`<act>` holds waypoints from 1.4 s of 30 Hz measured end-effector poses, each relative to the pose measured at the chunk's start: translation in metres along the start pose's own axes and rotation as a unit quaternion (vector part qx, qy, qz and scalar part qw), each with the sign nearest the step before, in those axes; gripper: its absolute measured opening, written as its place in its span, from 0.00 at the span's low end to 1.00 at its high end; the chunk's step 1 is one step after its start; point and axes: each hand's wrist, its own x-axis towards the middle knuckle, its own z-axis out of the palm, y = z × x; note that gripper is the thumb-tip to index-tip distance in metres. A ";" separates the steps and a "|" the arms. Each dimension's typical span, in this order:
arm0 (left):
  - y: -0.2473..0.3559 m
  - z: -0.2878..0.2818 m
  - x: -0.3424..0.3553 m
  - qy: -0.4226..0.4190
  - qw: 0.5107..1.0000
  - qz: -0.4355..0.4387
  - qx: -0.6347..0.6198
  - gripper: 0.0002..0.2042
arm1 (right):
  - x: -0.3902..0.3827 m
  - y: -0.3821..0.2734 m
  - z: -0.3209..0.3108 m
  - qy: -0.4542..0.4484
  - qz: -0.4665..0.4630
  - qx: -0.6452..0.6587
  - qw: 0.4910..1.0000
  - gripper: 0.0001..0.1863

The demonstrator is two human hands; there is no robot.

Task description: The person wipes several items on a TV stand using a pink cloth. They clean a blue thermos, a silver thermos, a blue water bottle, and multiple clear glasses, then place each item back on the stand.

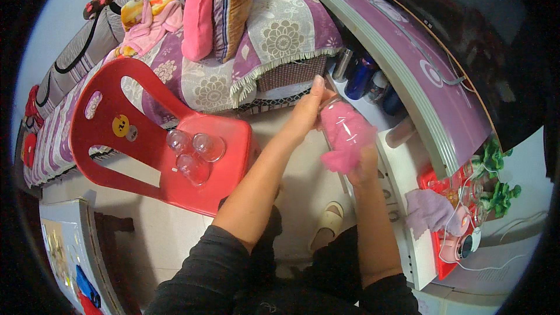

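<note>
Cloth (338, 162) of a bright, gauzy pink was bunched at a clear glass (349, 123) held up between the person's two hands, over the gap between the red chair (233, 134) and the purple-topped stand (408, 41). The left hand (309, 111) was partly closed around the far end of the glass, its thumb raised along the side. The right hand (366, 166) was at the near end, against the pink folds; its fingers were largely covered there, so how far they were curled could not be told. Most of the pink seemed to sit inside the glass, with highlights lying over it, though the blurred outline made it hard to be sure, and a loose end spilled out beside the right hand.

On the chair seat, to the left of the forearms, three clear glasses (195, 154) stood grouped close together. Beyond the chair ran a sofa with a purple and grey patterned cover (280, 35), bearing a pink cushion (201, 14) and a tan one beside it. A blue bottle (359, 79) stood among others under the stand. At the right, a lilac cloth (431, 210) lay over the edge of a red tray (446, 268), near green leafy ornaments (501, 198). One pale slipper (331, 219) showed below the hands.
</note>
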 end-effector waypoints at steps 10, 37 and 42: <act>-0.003 0.026 0.005 -0.034 0.971 0.148 -0.184 0.32 | -0.003 0.008 -0.025 -0.060 0.036 0.228 0.971 0.28; -0.009 0.015 0.004 0.023 0.981 -0.005 -0.193 0.27 | -0.006 0.020 0.024 0.105 -0.089 -0.391 0.910 0.17; -0.009 0.014 0.006 -0.011 0.974 0.061 -0.217 0.26 | 0.004 0.016 0.020 0.127 -0.026 -0.138 0.982 0.18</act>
